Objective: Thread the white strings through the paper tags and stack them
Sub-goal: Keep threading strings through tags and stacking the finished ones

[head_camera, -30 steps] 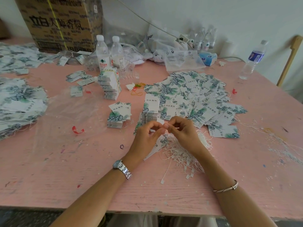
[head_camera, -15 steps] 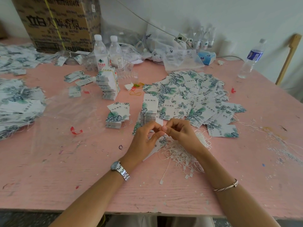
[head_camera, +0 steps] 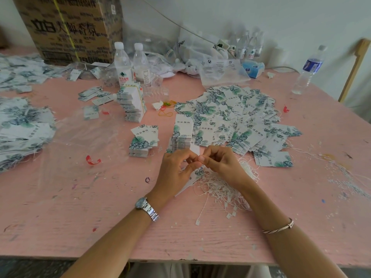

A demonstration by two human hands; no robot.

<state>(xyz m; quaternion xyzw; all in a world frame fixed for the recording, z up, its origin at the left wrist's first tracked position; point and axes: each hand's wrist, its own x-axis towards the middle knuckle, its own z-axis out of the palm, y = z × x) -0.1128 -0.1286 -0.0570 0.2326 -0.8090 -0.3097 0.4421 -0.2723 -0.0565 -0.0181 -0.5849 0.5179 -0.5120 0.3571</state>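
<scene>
Step in hand, by my judgement: threading one string through one tag. The loose tag heap (head_camera: 230,115) lies beyond and to the right of the hands. The string pile (head_camera: 218,187) lies under and beside the right wrist. A squared stack (head_camera: 181,135) of tags stands just beyond the fingertips. The left hand (head_camera: 176,167) has its grip closed on a single paper tag (head_camera: 198,172), held just above the surface. The right hand (head_camera: 222,163) has its grip pinched shut, thumb to forefinger, at that tag's upper end. The item pinched is too fine for me to resolve; I judge it to be a string end. The next move calls for fine alignment: feed the end through the tag's hole, draw it through, then lay the tag on a stack. The hole is not visible to me. The surface (head_camera: 80,217) is a scuffed pink board littered with scraps, with a clear plastic sheet (head_camera: 80,141) at the left. At the rear, against a white wall (head_camera: 261,13), stand a cardboard box (head_camera: 70,27) and two water bottles (head_camera: 121,63).
</scene>
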